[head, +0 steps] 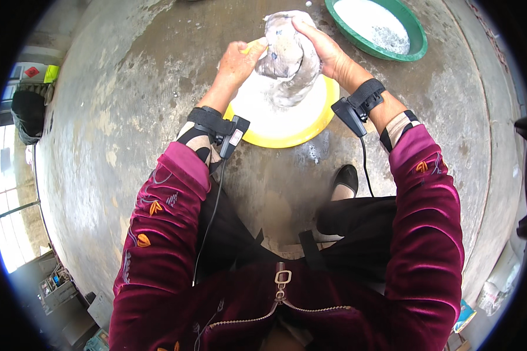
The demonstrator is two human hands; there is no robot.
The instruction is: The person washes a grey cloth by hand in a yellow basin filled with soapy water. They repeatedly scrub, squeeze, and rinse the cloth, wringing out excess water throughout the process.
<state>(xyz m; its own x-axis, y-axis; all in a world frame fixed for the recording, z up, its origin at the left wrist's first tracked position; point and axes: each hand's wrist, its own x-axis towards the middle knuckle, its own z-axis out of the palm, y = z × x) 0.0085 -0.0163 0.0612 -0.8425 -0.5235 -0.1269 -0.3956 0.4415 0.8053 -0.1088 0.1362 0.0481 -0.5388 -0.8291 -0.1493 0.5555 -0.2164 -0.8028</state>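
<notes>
A soaked, grey-white plush item (285, 48) with small blue spots, perhaps a soft toy, is held up over a yellow basin (285, 142). White suds fill the basin, and the lower end of the plush item hangs down into them. My left hand (241, 61) pinches its left side, thumb on top. Beside those fingers shows a bit of yellow (248, 47); whether it is the basin's rim or a separate thing, I cannot tell. My right hand (327, 50) grips the item's right side, thumb across its upper part and the other fingers hidden behind.
A green basin (417, 50) of foamy water stands at the far right on the wet concrete floor (158, 87). Black wrist devices (235, 136) trail cables (211, 210) along my arms. My black shoe (347, 179) rests near the yellow basin. A black bag (28, 114) is at far left.
</notes>
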